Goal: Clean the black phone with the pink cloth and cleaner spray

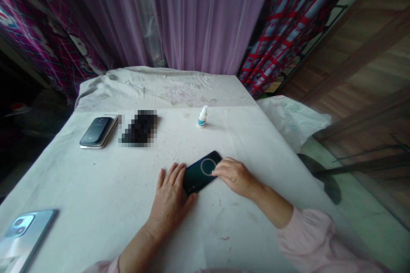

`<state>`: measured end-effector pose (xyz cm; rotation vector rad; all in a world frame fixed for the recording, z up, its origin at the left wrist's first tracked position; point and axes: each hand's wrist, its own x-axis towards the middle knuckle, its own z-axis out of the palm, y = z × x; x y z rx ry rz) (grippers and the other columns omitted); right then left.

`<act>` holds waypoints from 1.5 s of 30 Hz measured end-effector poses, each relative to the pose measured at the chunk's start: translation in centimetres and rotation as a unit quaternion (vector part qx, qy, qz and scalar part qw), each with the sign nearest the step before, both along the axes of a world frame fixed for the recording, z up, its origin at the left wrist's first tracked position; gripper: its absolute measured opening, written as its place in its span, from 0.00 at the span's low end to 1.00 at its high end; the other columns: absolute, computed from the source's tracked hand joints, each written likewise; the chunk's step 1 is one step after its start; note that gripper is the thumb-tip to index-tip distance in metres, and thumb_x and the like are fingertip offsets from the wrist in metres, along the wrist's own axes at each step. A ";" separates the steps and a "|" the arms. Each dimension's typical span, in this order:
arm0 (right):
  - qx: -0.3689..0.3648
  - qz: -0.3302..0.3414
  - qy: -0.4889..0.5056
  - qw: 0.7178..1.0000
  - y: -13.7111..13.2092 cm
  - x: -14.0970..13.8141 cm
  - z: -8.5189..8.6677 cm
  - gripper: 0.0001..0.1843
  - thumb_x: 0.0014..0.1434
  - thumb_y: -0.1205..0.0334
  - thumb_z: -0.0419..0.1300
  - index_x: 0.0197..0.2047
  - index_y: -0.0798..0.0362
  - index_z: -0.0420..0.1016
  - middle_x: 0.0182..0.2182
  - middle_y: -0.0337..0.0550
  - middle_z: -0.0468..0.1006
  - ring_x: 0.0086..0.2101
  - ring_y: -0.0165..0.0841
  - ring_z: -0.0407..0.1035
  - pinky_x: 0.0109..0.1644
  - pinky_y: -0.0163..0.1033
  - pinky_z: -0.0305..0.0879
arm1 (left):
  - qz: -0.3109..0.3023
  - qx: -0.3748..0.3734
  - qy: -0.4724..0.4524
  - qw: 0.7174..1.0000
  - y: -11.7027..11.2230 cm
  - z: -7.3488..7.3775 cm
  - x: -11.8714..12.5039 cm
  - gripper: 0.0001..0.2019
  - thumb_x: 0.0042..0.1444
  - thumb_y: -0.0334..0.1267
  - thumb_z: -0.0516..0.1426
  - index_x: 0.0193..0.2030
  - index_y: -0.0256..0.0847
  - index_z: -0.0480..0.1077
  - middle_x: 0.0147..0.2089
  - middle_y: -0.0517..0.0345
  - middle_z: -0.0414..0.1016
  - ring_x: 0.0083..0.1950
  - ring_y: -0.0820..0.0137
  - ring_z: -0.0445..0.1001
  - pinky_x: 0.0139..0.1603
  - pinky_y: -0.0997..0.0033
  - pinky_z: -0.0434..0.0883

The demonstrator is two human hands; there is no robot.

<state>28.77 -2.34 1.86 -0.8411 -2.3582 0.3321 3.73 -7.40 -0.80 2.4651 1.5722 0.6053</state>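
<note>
A dark phone [197, 179] lies slantwise on the white cloth, with a pale ring [208, 166] showing near its far right end. My left hand [169, 198] grips the phone's near left end, fingers along the far side and thumb at the near corner. Over the other end, my right hand [235, 175] is closed in a pinch, fingertips down at the edge of the ring. Something small and whitish may be between those fingertips; I cannot make it out. Beyond the phone stands a small white bottle [202, 117] with a blue label, upright.
Left of the bottle lie a blurred-out black item [140, 129] and a dark phone [96, 131] on top of a lighter flat thing. A silver-blue phone [30, 239] sits at the near left. Purple curtains [205, 17] hang behind the cloth-covered table [243, 239]; a plastic bag [290, 119] is at right.
</note>
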 end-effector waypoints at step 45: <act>-0.161 -0.290 0.241 0.912 0.2 -0.9 -3.9 0.11 0.56 0.60 0.57 0.39 0.51 0.79 0.36 0.47 0.81 0.37 0.37 0.76 0.43 0.41 0.73 | -0.215 -0.025 0.039 0.976 1.7 2.7 1.6 0.07 0.60 0.46 0.58 0.40 0.48 0.73 0.56 0.57 0.74 0.65 0.58 0.63 0.69 0.38 0.44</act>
